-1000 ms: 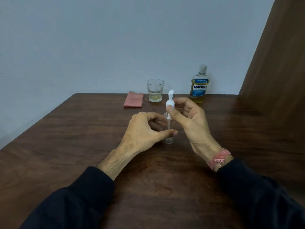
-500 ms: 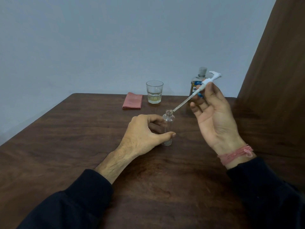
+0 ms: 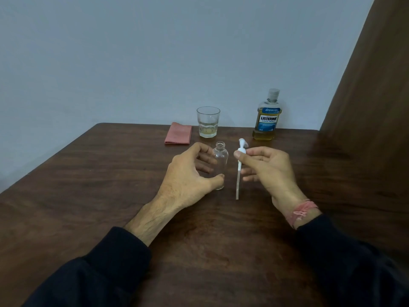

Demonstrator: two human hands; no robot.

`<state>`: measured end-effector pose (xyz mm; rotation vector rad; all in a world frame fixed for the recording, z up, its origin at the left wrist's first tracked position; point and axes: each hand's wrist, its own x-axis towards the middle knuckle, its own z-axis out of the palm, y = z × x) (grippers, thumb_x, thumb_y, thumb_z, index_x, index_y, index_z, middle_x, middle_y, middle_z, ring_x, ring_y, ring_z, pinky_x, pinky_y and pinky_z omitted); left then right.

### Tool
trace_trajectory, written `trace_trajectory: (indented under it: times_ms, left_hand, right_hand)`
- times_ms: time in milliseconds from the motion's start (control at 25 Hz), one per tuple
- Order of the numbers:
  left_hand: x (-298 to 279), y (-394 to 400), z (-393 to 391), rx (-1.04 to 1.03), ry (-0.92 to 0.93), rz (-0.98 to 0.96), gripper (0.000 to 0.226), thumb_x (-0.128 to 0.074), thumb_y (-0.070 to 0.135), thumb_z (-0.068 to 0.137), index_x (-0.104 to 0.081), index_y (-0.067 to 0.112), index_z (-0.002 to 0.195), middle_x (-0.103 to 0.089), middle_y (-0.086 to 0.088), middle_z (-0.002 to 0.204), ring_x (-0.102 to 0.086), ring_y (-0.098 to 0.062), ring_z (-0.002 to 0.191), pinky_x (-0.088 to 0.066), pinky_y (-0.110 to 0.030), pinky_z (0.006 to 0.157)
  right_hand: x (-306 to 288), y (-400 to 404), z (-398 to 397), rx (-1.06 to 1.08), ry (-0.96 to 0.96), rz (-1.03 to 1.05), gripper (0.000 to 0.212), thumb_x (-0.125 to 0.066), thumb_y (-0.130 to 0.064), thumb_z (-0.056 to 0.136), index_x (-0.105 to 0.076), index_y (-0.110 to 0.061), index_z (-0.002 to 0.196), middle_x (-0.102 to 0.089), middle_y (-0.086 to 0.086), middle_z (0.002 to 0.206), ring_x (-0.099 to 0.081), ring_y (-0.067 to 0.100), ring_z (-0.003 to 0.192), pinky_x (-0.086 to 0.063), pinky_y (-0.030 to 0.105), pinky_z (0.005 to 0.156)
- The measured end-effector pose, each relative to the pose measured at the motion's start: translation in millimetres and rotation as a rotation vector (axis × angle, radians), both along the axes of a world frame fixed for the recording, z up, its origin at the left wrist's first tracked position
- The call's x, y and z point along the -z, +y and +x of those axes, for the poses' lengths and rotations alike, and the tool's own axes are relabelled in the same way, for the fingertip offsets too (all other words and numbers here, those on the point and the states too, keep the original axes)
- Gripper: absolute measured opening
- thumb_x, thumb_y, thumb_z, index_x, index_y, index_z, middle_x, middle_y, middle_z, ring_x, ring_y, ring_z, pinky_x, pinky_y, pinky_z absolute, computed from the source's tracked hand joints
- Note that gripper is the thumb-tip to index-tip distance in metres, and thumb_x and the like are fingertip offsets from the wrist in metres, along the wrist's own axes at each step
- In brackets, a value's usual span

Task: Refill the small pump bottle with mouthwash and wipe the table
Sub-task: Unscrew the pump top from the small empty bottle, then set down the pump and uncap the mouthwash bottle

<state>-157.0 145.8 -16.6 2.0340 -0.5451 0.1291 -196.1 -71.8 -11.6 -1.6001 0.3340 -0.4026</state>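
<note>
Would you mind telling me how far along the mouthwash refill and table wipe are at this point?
Done: the pump head is out of the small bottle, pinched in the right hand. In hand: the left hand steadies the open, empty bottle. Left: the Listerine bottle is capped, nothing poured, and the pink cloth lies folded, so wiping is undone.

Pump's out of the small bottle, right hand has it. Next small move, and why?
Probably lay the pump on the table to the right. The right hand pinches it, the left hand holds the small bottle open and upright, and the capped mouthwash bottle needs a free hand.
</note>
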Motion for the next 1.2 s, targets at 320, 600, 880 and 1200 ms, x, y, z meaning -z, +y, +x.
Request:
trace_trajectory:
  times_ms: [320, 600, 880, 1200]
  left_hand:
    - [3.7, -0.9, 3.6, -0.002, -0.019, 0.005, 0.057, -0.102, 0.039, 0.074, -0.069, 0.044, 0.121, -0.08, 0.027, 0.111, -0.081, 0.005, 0.096, -0.07, -0.039, 0.093]
    - [1.7, -0.8, 2.5, -0.003, -0.017, 0.007, 0.057, -0.104, 0.037, 0.075, -0.069, 0.044, 0.12, -0.082, 0.019, 0.111, -0.081, 0.003, 0.098, -0.07, -0.042, 0.097]
    - [5.4, -2.2, -3.3, 0.004, -0.048, -0.017, 0.067, -0.099, 0.052, 0.069, -0.064, 0.049, 0.126, -0.079, 0.024, 0.118, -0.08, 0.002, 0.104, -0.069, -0.043, 0.098]
    - [6.4, -4.1, -4.2, 0.011, -0.102, -0.081, 0.11, -0.105, 0.061, 0.066, -0.051, 0.043, 0.16, -0.064, 0.037, 0.136, -0.07, 0.004, 0.125, -0.067, -0.035, 0.1]
  right_hand:
    - [15.5, 5.0, 15.3, 0.101, 0.079, -0.529, 0.029, -0.102, -0.043, 0.076, -0.08, -0.028, 0.086, -0.079, -0.014, 0.067, -0.078, 0.003, 0.062, -0.069, 0.032, 0.062]
    - [16.4, 8.2, 18.1, 0.161, 0.112, -0.774, 0.035, -0.097, -0.058, 0.076, -0.084, -0.03, 0.093, -0.078, -0.013, 0.075, -0.076, 0.005, 0.081, -0.064, 0.028, 0.077]
    - [18.1, 4.6, 17.0, 0.156, 0.082, -0.7, 0.054, -0.085, -0.075, 0.079, -0.08, -0.031, 0.11, -0.077, -0.011, 0.07, -0.077, 0.008, 0.078, -0.067, 0.037, 0.081]
    - [0.2, -30.3, 42.0, 0.2, -0.012, -0.586, 0.036, -0.089, -0.051, 0.088, -0.065, -0.041, 0.113, -0.075, -0.016, 0.093, -0.072, 0.003, 0.092, -0.06, 0.032, 0.085]
